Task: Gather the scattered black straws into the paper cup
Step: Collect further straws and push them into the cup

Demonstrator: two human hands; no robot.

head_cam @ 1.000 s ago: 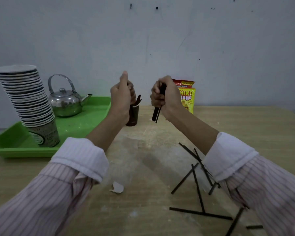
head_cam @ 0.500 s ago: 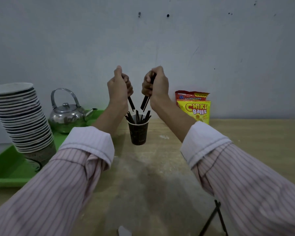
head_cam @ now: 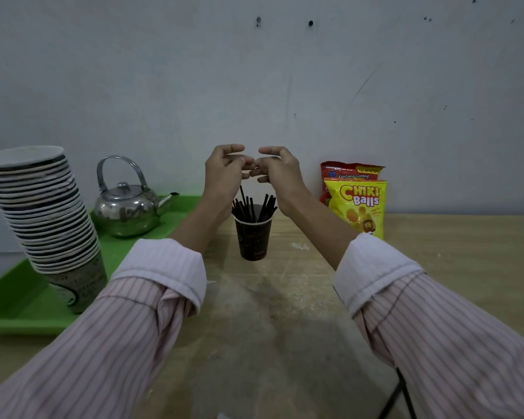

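Your left hand (head_cam: 224, 170) and right hand (head_cam: 277, 170) hover just above the cup (head_cam: 253, 237), fingers loosely curled and parted, fingertips nearly meeting, and neither pinches anything that shows. That reads as the release of a batch, so the step in hand is to clear the cup and go for more. Lift both hands straight up before you swing them apart: the straws (head_cam: 253, 207) stand fanned out and poke well above the rim, one just under your left wrist, and a sideways brush could drag them out or tip the cup, which looks light and narrow at the base. The cup stands upright on the table (head_cam: 451, 252), between the tray (head_cam: 18, 300) and the snack bags (head_cam: 356, 204), and it holds a good bundle of straws leaning outward around its rim. A couple of loose straws (head_cam: 401, 394) show at the lower right edge, by your right sleeve, lying crossed on the table; more may lie out of view, so look down before you reach. When you bring the next lot, hold the ends together and aim for the open middle of the cup. On the tray sit a kettle (head_cam: 127, 210) and a tall leaning stack of cups (head_cam: 43, 219); what is inside them cannot be seen.
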